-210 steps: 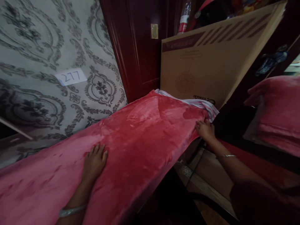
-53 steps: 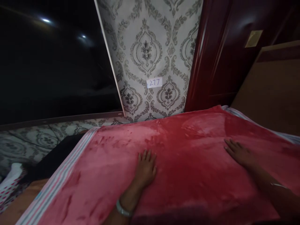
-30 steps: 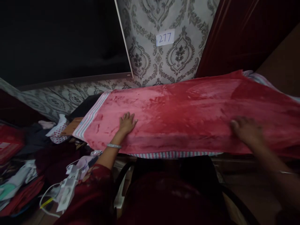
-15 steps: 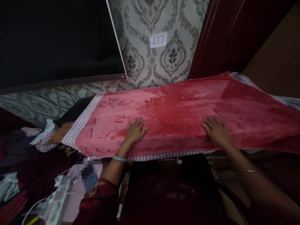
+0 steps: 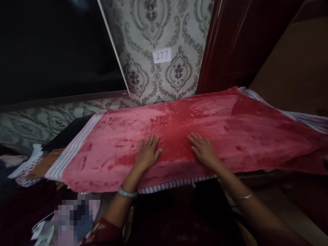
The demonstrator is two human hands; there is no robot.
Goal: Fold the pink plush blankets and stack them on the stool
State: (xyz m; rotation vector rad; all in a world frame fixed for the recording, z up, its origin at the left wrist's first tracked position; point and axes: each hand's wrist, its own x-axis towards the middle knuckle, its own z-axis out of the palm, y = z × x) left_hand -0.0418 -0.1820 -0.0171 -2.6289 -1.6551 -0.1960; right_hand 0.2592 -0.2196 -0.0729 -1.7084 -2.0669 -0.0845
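Note:
A red velvety cloth (image 5: pixel 123 136) lies spread over a long, raised surface, its pile marked with lighter and darker patches. A striped cloth (image 5: pixel 77 148) in white, grey and pink shows from under it at the left end, along the front edge and at the far right. My left hand (image 5: pixel 148 152) rests flat on the red cloth near its front, fingers spread. To its right, my right hand (image 5: pixel 203 150) also lies flat on the cloth with fingers stretched out. Neither hand grasps anything.
Behind on the left hangs a large dark screen (image 5: pixel 56 48). Patterned wallpaper carries a paper label (image 5: pixel 162 55) reading 277. A dark red panel (image 5: pixel 233 44) stands at the back right. Fabric with red dots (image 5: pixel 28 171) and a white power strip (image 5: pixel 43 234) are at the left.
My right hand has slid left across the red cloth, closer to my left hand. My left hand keeps about the same place. The camera view has shifted slightly.

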